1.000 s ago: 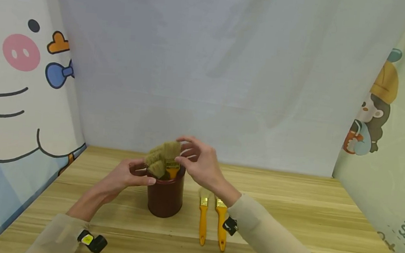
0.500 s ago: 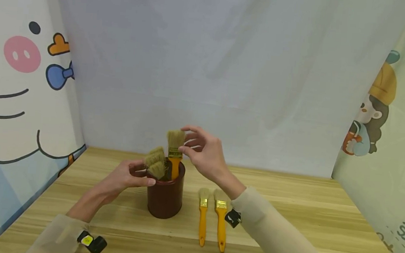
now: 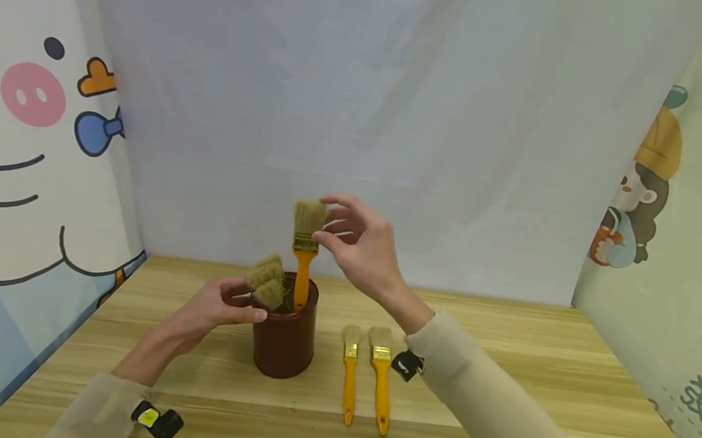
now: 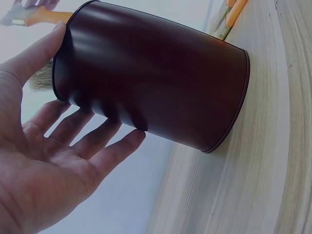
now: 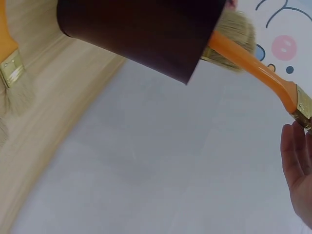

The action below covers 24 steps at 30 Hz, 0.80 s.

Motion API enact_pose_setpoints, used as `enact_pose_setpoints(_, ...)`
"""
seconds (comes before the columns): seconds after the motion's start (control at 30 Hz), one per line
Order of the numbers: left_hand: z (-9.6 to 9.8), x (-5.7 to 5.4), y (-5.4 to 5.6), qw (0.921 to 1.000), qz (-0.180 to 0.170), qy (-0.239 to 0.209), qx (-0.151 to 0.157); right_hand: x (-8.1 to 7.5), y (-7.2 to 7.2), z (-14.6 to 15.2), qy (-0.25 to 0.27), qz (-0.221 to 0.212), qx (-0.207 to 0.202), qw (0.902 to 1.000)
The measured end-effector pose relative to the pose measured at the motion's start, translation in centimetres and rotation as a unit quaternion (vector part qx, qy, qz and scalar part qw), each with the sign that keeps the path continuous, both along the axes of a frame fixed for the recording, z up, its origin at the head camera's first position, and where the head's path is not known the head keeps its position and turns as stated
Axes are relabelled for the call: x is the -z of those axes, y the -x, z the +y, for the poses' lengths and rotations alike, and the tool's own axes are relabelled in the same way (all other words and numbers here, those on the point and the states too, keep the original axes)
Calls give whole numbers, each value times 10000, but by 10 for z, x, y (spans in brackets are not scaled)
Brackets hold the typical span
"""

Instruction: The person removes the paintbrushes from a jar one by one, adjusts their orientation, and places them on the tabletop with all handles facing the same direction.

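A dark red cylindrical can (image 3: 283, 344) stands upright on the wooden table. My left hand (image 3: 214, 304) holds it at the upper left, thumb at the rim and fingers spread along the far side, as the left wrist view also shows. Above the can, my right hand (image 3: 364, 247) pinches a paintbrush (image 3: 304, 263) by its metal ferrule and bristles. That brush points bristles up, and the lower end of its orange handle still overlaps the can's mouth. Several other paintbrushes (image 3: 268, 282) lean bristles up at the can's left rim; their handles are hidden inside.
Right of the can, a narrow paintbrush (image 3: 348, 384) and a wider paintbrush (image 3: 382, 386) lie side by side on the wooden table (image 3: 498, 395), handles toward me. A pale cloth (image 3: 396, 112) hangs behind the table, with printed cartoon sheets at both sides.
My right hand has risen, drawing the paintbrush up so that most of its orange handle now shows above the can. My left hand has stayed at the can.
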<state>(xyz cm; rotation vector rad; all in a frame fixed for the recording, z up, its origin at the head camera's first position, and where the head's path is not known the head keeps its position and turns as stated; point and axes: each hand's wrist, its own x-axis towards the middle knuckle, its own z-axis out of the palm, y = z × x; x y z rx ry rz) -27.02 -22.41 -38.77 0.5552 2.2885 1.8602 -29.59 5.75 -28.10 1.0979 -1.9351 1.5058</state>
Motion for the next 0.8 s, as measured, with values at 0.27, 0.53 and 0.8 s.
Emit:
enact_pose_setpoints(0.27,0,0,0,10000,23,44,-21,-20,-2,12,328,16,43,9995)
enact_pose_setpoints(0.53,-2,1,-2,9999,-26,102,-17,-24,1,35,504,-125,195,9985)
enact_pose_setpoints(0.8,-2,1,-1,9999,55,65,70,-15,2,68,345,-395,510,9973)
